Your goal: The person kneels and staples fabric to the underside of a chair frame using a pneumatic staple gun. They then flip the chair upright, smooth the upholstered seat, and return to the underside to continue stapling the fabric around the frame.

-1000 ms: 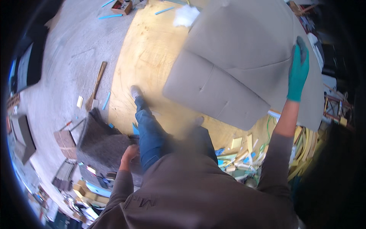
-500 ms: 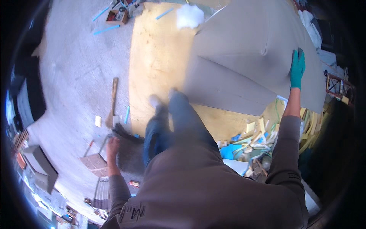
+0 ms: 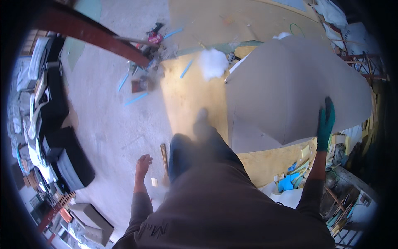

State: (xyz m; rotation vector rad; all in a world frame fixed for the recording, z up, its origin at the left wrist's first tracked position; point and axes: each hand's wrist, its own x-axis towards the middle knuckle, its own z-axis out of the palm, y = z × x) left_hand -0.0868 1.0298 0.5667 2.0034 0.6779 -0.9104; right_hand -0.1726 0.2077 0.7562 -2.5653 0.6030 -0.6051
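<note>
My right hand (image 3: 325, 124), in a teal glove, grips the right edge of a large grey sheet (image 3: 286, 91) that droops in folds over a plywood board (image 3: 190, 99) on the floor. My left hand (image 3: 143, 162) is bare, hangs beside my left leg with fingers loosely apart and holds nothing. My blurred leg (image 3: 195, 145) steps forward onto the plywood. A white tuft of stuffing (image 3: 212, 63) lies at the sheet's far left corner.
Concrete floor on the left with blue strips (image 3: 136, 98) and small scraps. A dark red beam (image 3: 91, 35) crosses the upper left. Black cushions (image 3: 68, 159) are stacked at left. Foam offcuts (image 3: 296, 172) and clutter pile up at lower right. A wooden-handled tool (image 3: 164, 154) lies by my foot.
I have walked forward along the plywood. My left hand let go of a dark grey piece it touched and now hangs free. The right hand still holds the sheet's edge.
</note>
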